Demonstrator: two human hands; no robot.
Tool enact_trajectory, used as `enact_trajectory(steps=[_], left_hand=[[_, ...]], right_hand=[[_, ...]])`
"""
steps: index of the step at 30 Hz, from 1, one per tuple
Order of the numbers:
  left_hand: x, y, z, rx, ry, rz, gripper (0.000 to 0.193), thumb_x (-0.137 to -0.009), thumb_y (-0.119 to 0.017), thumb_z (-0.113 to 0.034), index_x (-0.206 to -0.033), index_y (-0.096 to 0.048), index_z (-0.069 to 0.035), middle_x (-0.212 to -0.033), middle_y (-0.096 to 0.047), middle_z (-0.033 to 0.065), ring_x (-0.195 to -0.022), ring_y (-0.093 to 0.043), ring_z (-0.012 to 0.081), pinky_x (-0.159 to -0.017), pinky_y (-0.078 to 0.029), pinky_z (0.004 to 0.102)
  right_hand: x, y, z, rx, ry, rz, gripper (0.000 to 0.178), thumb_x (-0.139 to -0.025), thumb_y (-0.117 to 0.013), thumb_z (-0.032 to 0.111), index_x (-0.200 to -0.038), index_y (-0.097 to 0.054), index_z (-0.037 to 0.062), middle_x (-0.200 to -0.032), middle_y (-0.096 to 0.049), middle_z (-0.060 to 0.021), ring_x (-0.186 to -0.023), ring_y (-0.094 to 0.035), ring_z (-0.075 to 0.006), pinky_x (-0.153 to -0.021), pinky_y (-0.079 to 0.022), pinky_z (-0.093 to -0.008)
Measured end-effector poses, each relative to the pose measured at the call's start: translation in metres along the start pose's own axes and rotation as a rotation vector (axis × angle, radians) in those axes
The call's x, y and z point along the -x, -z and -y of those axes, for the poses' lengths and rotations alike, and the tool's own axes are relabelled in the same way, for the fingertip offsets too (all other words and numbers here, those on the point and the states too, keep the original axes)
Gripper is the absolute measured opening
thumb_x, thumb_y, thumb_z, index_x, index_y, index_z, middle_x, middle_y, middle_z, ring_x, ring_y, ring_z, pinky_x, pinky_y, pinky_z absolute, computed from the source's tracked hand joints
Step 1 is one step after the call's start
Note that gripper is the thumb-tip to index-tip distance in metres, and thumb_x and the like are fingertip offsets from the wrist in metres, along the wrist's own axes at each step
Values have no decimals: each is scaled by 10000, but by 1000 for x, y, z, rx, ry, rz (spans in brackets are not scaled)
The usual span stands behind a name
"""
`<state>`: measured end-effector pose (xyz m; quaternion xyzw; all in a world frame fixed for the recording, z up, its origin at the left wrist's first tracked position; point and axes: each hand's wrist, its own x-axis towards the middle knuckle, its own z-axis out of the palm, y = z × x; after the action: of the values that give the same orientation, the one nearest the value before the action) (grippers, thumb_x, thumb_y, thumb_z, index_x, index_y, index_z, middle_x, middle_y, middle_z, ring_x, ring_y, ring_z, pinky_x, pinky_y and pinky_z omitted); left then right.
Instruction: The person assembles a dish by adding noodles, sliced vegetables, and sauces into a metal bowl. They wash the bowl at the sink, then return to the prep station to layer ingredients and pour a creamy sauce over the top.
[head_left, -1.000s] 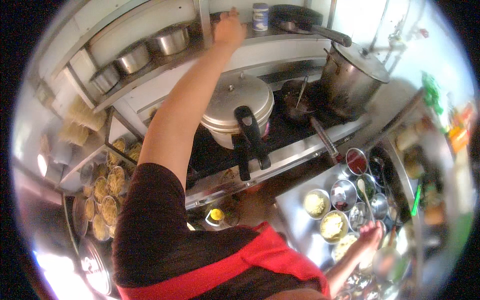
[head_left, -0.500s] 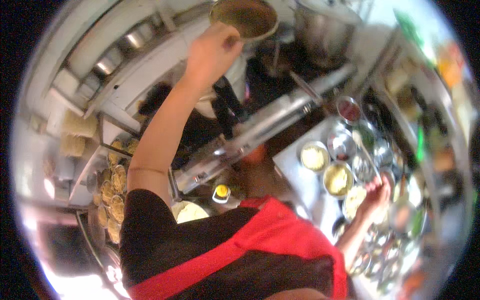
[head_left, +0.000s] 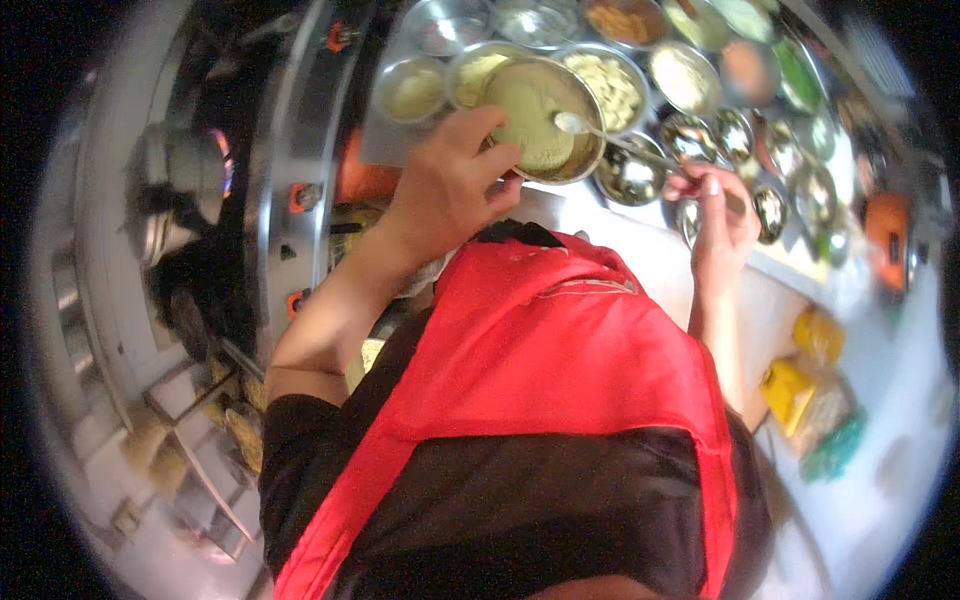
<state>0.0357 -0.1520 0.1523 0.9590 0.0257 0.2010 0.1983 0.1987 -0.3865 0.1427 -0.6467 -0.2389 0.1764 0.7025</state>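
My left hand [head_left: 465, 175] is closed on the near left rim of a round metal bowl [head_left: 582, 155]. Pale green powder or paste [head_left: 525, 120] covers much of the inside of this bowl. Between thumb and fingers of my right hand [head_left: 722, 210] is the handle of a long metal spoon [head_left: 640, 151]. Its pale, coated-looking head lies over the bowl's inside; whether it touches the contents I cannot tell. Just beyond the held bowl stand a bowl of pale chopped pieces [head_left: 612, 85] and a bowl of yellowish food [head_left: 470, 78], partly covered by it.
Several more metal bowls crowd the counter [head_left: 385, 140], including one of orange-brown food [head_left: 625, 20] and one of white food [head_left: 683, 78]. Small steel cups [head_left: 690, 138] stand near my right hand. A stove front with orange-marked knobs [head_left: 303, 197] runs along the left. Yellow packets [head_left: 788, 390] lie at right.
The view has turned toward the ingredient counter. My left hand has brought the bowl from above the stove side over to the counter bowls. The spoon in my right hand now reaches over that bowl.
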Motion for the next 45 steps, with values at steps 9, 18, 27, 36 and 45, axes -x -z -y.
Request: enact_trajectory(steps=[9,18,27,36,45], left_hand=[[-29,-64,-47,93,-157,81,247,-648,-714,-128,-856,-593,-75,-1113,-524,129,-938,-542,314,-791,-472,396],[-33,-76,-54,142,-92,103,234,-654,-703,-123,-854,-596,-69,-1103,-525,128,-945,-543,317,-801,-468,401],[-18,-72,-42,90,-11,131,230,-662,-698,-122,-859,-598,-56,-1101,-528,147,-1010,-526,334,-845,-456,398],[2,-71,-27,13,39,148,217,-657,-694,-120,-843,-599,-59,-1076,-539,152,-967,-536,339,-821,-454,411],[-30,-93,-59,69,-146,137,236,-648,-708,-134,-843,-589,-74,-1066,-541,126,-969,-542,321,-820,-467,402]], right_hand=[[51,65,-39,-104,-155,-253,203,-946,-478,126,-983,-583,-44,-885,-630,-132,-727,-643,-216,-703,-527,-332],[57,85,-46,-155,-210,-346,227,-945,-488,178,-988,-582,-25,-881,-634,-141,-737,-644,-222,-713,-518,-338],[54,95,-62,-409,-233,-486,211,-935,-502,188,-978,-569,-7,-820,-649,-179,-675,-642,-227,-685,-525,-341],[55,95,-72,105,-68,-410,211,-939,-510,152,-1019,-584,-29,-875,-650,-160,-783,-645,-202,-751,-519,-316],[64,89,-54,-69,-192,-258,199,-937,-504,123,-1001,-588,-46,-919,-640,-140,-762,-650,-216,-726,-530,-321]])
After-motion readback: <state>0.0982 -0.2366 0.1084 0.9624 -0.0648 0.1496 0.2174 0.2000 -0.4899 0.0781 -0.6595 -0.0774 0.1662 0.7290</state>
